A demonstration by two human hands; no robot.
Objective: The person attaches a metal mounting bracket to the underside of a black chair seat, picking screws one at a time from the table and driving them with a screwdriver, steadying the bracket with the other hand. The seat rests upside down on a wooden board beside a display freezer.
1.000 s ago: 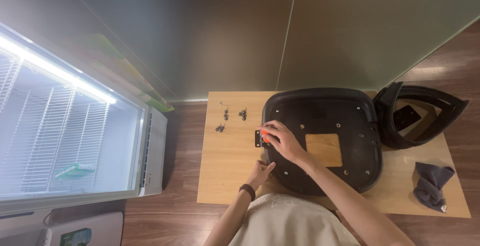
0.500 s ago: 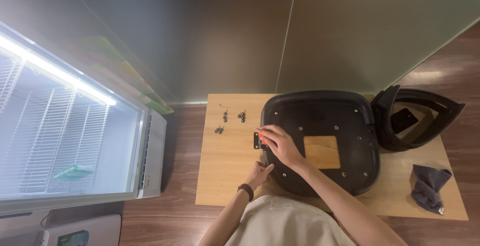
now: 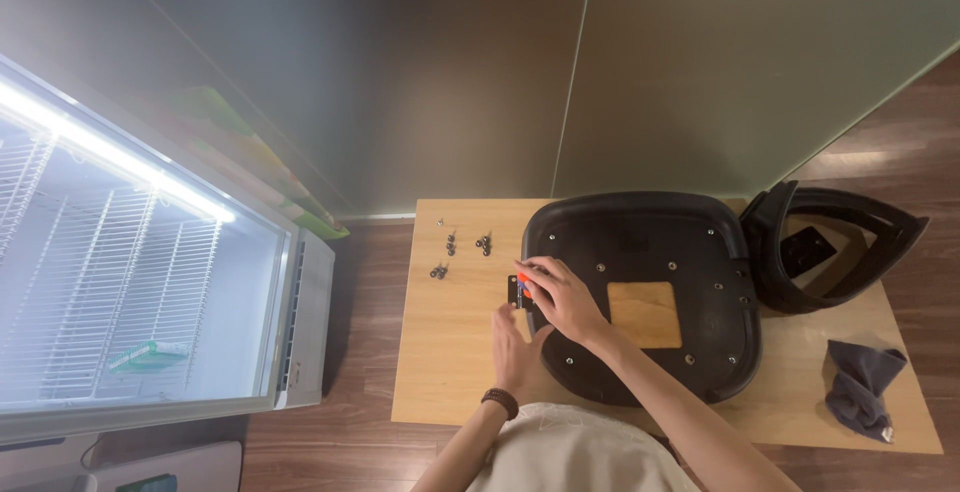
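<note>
While the black moulded plastic chair seat (image 3: pixel 650 292) lies underside-up on the pale wooden worktop (image 3: pixel 450 372), little has shifted over the last second: the seat sits in much the same place, and the right hand (image 3: pixel 562 297) has stayed at the seat's left edge, curled about the same small tool. That suggests the work at this edge is ongoing rather than finished.

The right hand's grip is closed: its fingers wrap a small black tool with an orange-red part (image 3: pixel 520 287), held right at the seat's left rim; what the tool's tip meets is hidden by the fingers. The left hand (image 3: pixel 512 352), with a dark beaded bracelet at the wrist, lies flat with fingers loosely spread, resting on the worktop just beside the seat's lower left edge, holding nothing.

A light wooden square panel (image 3: pixel 645 314) shows in the middle of the seat. A few small dark screws (image 3: pixel 462 249) lie scattered on the worktop to the left. To the right lean a black curved chair part (image 3: pixel 835 242) and a crumpled dark grey cloth (image 3: pixel 860 387). A lit white chest cooler (image 3: pixel 140 292) stands on the left.
</note>
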